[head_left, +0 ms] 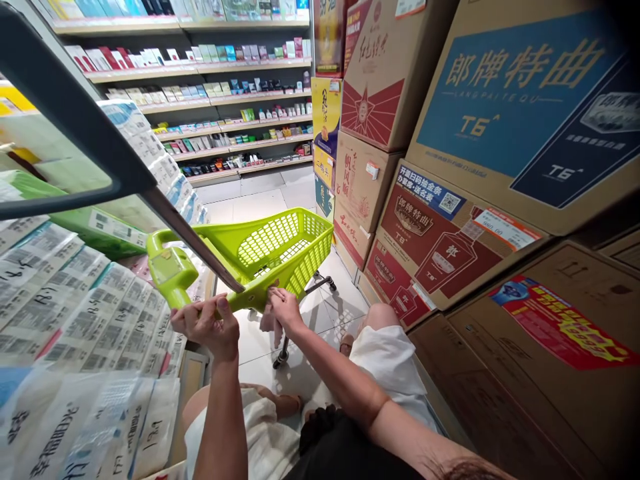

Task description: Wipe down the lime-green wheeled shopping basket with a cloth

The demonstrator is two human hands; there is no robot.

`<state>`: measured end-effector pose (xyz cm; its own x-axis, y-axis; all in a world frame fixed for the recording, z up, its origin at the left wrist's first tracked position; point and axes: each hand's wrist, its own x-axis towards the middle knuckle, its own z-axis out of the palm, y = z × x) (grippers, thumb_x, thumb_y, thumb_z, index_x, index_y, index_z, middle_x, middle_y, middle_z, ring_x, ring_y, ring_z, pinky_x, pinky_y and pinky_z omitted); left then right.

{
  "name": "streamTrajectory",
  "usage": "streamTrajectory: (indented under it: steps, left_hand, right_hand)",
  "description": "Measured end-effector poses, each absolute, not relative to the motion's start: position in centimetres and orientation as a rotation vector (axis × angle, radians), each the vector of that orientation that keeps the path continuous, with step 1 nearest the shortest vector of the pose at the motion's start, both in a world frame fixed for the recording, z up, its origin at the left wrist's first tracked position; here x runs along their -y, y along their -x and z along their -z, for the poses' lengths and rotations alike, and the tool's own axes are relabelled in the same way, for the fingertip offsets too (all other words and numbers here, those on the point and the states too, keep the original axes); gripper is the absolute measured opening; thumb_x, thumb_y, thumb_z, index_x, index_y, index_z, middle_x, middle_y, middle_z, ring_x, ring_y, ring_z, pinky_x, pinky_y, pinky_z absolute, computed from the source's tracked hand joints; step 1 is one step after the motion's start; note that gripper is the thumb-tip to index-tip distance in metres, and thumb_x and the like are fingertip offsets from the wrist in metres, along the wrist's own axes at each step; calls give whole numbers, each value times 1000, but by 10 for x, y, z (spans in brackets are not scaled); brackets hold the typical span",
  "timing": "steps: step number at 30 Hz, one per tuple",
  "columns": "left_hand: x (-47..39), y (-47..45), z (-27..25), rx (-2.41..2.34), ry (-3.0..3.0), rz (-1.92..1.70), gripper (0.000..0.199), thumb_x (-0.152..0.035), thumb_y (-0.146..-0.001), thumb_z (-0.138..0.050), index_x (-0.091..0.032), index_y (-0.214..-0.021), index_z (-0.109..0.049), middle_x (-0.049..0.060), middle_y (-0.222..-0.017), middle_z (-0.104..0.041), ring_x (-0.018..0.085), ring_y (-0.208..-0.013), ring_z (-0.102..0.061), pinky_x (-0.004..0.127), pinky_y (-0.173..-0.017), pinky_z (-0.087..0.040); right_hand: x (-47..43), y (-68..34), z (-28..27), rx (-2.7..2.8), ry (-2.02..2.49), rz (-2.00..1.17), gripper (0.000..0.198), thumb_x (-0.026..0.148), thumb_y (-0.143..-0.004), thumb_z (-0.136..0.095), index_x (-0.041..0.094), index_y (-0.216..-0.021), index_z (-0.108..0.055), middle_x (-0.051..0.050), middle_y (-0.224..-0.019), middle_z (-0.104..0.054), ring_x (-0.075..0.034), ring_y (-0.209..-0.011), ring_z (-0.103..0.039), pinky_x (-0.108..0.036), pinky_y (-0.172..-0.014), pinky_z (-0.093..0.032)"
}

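Observation:
A lime-green plastic shopping cart [270, 247] stands in front of me on dark wheels, its slotted basket pointing away to the right. My left hand [210, 323] is closed around the cart's near edge, beside its bulky handle section. Farther along that edge, my right hand [284, 313] is closed on the rim, with part of its fingers hidden. Between the two hands a metal pole [193, 243] meets the cart. It slopes up to a dark rectangular frame [75, 100] at the upper left. No goods show in the visible part of the basket.
Cardboard cartons [450, 240] are stacked high close on my right. Plastic-wrapped paper packs [90, 313] are piled on my left. Shelves [215, 100] of small boxed goods face me across the pale tiled floor [250, 200].

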<state>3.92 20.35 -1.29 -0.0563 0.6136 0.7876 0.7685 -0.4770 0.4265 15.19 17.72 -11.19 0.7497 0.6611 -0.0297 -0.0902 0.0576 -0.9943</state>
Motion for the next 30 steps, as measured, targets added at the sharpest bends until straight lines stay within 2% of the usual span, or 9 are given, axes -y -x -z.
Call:
streamTrajectory:
  steps: [2,5,9,13,15,19,23,26,30]
  left_hand:
    - [-203,-40,13,1511,2039,1598,39,-50,-90,-47,-24,-80,-74,9,-77,-51,31,-102,-48,54,-109,-32]
    - [-203,-40,13,1480,2037,1675,38,-51,-88,-51,-23,-75,-72,9,-77,-51,31,-103,-47,53,-110,-31]
    - [-201,-38,11,1435,2058,1703,36,-50,-89,-52,-23,-74,-71,8,-76,-48,30,-101,-44,52,-110,-29]
    - [-199,-37,13,1369,2066,1711,38,-47,-92,-48,-22,-79,-73,8,-77,-48,29,-99,-43,53,-110,-27]
    - [-198,-35,15,1346,2048,1719,38,-46,-93,-47,-22,-80,-74,8,-76,-49,29,-100,-43,52,-111,-27]
    - [-197,-30,16,1299,2076,1695,36,-42,-95,-48,-23,-83,-76,8,-77,-51,28,-102,-44,51,-111,-27]
    - [-194,-31,13,1288,2104,1725,38,-43,-95,-47,-23,-84,-76,7,-76,-51,28,-101,-44,53,-110,-27]
    - [-193,-36,12,1322,2064,1755,38,-44,-95,-47,-23,-82,-76,7,-74,-49,28,-100,-44,54,-111,-26]
    - [-193,-31,15,1336,2065,1722,34,-40,-95,-49,-24,-81,-75,7,-75,-53,28,-100,-48,54,-112,-27]
  right_hand:
    - [-180,-150,99,641,1409,-549,22,30,-85,-59,20,-95,-76,-2,-87,-68,-17,-83,-64,-29,-85,-54]
    - [-170,-147,116,746,1569,-444,35,18,-79,-59,20,-110,-74,-5,-101,-66,-18,-93,-65,-30,-91,-54]
    - [-157,-156,146,665,1751,-513,35,12,-76,-56,17,-105,-75,-6,-93,-63,-20,-84,-67,-33,-84,-58]
    - [-158,-158,108,814,1635,-163,51,13,-84,-54,20,-134,-63,-13,-129,-58,-23,-118,-61,-36,-104,-51]
    - [-160,-160,78,1137,1527,-17,53,14,-87,-56,24,-139,-59,-11,-141,-54,-23,-130,-54,-36,-109,-46]
    - [-169,-204,45,1523,1594,-8,48,15,-92,-56,35,-135,-63,-1,-137,-62,-21,-117,-57,-31,-94,-51]
    - [-188,-255,37,1341,1983,-171,44,7,-92,-48,31,-121,-71,-4,-126,-66,-22,-103,-55,-28,-74,-49]
    - [-191,-238,34,1422,1916,-202,44,3,-89,-49,31,-111,-75,-3,-115,-67,-20,-100,-55,-28,-78,-47]
    - [-188,-219,45,1584,1610,-74,45,10,-90,-58,36,-126,-68,-1,-129,-63,-19,-112,-54,-33,-96,-45]
